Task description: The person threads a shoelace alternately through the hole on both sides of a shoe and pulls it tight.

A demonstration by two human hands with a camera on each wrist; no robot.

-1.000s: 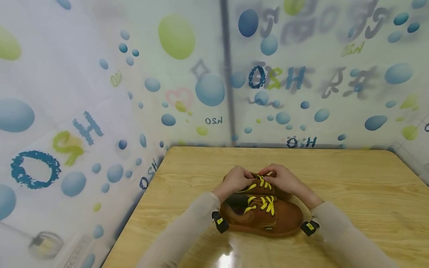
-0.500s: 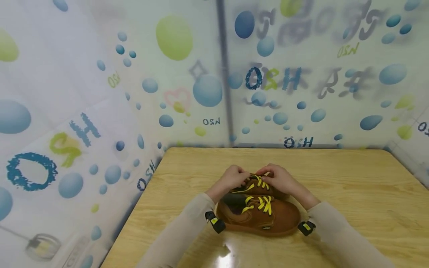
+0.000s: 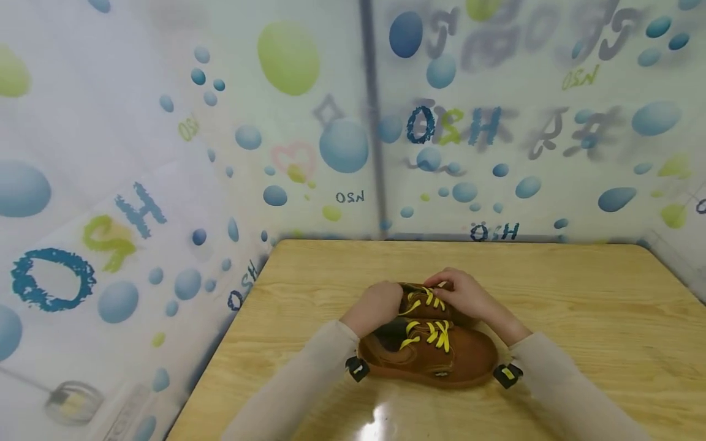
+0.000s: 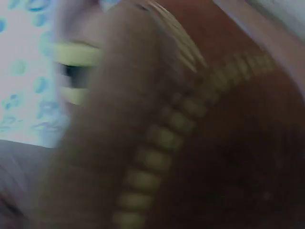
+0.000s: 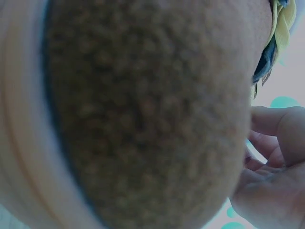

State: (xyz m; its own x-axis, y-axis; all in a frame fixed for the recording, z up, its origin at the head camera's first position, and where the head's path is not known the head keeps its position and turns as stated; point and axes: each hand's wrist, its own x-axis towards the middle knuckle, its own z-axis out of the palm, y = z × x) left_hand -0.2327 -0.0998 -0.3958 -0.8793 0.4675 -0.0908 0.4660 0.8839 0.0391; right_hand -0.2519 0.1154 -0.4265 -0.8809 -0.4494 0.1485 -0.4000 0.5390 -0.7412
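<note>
Two brown shoes with yellow laces stand side by side on the table. The far shoe (image 3: 421, 304) is between my hands, partly covered by them. My left hand (image 3: 374, 307) is at its heel end and collar, with its back to the camera and its fingers hidden. With thumb and fingers, my right hand (image 3: 469, 301) pinches the far shoe near the top of its laces (image 3: 434, 300). The near shoe (image 3: 469, 358) sits in front, its toe to the right. Blurred brown leather with yellow stitching (image 4: 162, 138) fills much of the left wrist view. A fuzzy brown surface (image 5: 143, 119) covers most of the right wrist view.
The wooden table (image 3: 584, 306) extends around the shoes. Walls with blue and green bubble prints (image 3: 344, 146) rise behind it and along its left side. A black camera mount sits on each wrist, the left mount (image 3: 357, 369) close to the near shoe's heel.
My left hand has left the lace area, where it was pinching beside the right hand, and turned over toward the far shoe's heel. The right hand and both shoes stay nearly still.
</note>
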